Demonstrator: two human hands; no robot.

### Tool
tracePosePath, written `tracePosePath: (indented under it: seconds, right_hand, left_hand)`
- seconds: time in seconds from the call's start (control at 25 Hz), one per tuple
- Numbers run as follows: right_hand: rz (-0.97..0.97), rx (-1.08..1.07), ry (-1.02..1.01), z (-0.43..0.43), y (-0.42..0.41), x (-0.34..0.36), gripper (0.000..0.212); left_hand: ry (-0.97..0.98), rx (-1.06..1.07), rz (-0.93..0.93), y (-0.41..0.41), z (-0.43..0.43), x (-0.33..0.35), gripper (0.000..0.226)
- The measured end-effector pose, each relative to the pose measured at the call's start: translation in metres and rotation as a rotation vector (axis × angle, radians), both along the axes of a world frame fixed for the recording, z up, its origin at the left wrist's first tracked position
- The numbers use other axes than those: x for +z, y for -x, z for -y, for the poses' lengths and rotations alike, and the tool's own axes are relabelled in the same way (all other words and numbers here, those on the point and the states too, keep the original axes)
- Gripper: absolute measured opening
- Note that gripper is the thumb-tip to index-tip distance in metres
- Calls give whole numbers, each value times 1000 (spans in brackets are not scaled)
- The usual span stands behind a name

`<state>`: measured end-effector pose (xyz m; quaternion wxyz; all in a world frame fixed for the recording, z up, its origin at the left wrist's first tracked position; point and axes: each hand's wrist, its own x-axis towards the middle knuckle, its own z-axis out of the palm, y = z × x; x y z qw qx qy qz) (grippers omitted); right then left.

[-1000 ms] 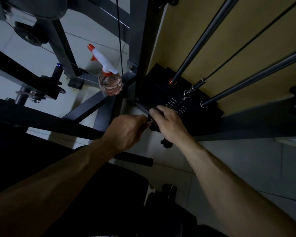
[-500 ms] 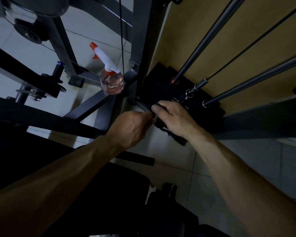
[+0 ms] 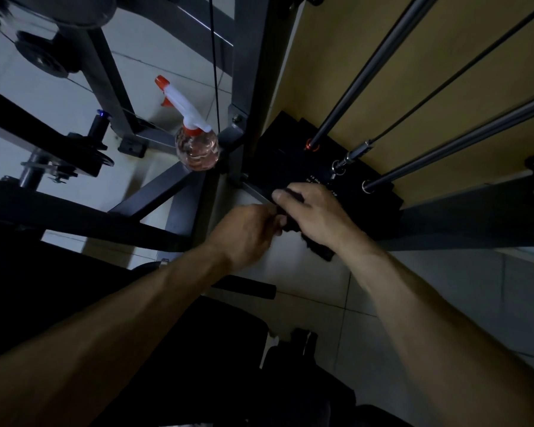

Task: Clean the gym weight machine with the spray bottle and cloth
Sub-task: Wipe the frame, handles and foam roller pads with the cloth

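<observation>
Both hands meet low beside the black weight stack [image 3: 290,161], with a dark cloth [image 3: 316,249] between them. The right hand [image 3: 315,217] has its grip closed over the cloth, thumb on top, and a loose end hangs below the wrist. The left hand [image 3: 244,232] has a curled grip, fingertips pinching the cloth's near edge. The spray bottle [image 3: 196,149], holding pink liquid, stands on the frame's crossbars just left of the grey upright [image 3: 250,72]. Guide rods [image 3: 367,72] and a cable [image 3: 444,84] rise from the stack, close behind the right hand.
</observation>
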<state>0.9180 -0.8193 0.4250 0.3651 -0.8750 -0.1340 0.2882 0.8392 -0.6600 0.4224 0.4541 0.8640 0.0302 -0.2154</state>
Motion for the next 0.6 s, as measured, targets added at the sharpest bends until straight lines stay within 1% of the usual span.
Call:
tracePosePath:
  seconds: [0.04,0.12,0.16,0.2,0.24,0.36,0.48,0.56,0.6]
  right_hand:
    - [-33,-178,-46,-4,4,0,43]
    - [-31,-559,-153,-14,12,-6,41]
    - [-15,-705,-195,-18,17,-10,39]
    - [4,-804,-238,-21,23,-15,37]
    - [22,-842,-268,-23,29,-17,34]
    - [27,-766,-289,-22,48,-27,26]
    - [50,-588,-299,-9,57,-25,10]
    - [87,-487,-267,5,61,-21,12]
    - [88,-504,-239,12,63,-22,16]
  left_hand:
    - [-42,14,122,3,4,0,26]
    - [3,136,265,9,17,-1,26]
    - [19,180,283,13,25,-3,25]
    - [18,210,277,15,31,-7,24]
    - [18,239,248,17,35,-10,24]
    - [56,370,150,15,34,-21,20]
    - [26,468,85,15,31,-29,16]
    - [18,563,-8,14,29,-28,15]
    - [32,587,-47,12,27,-28,15]
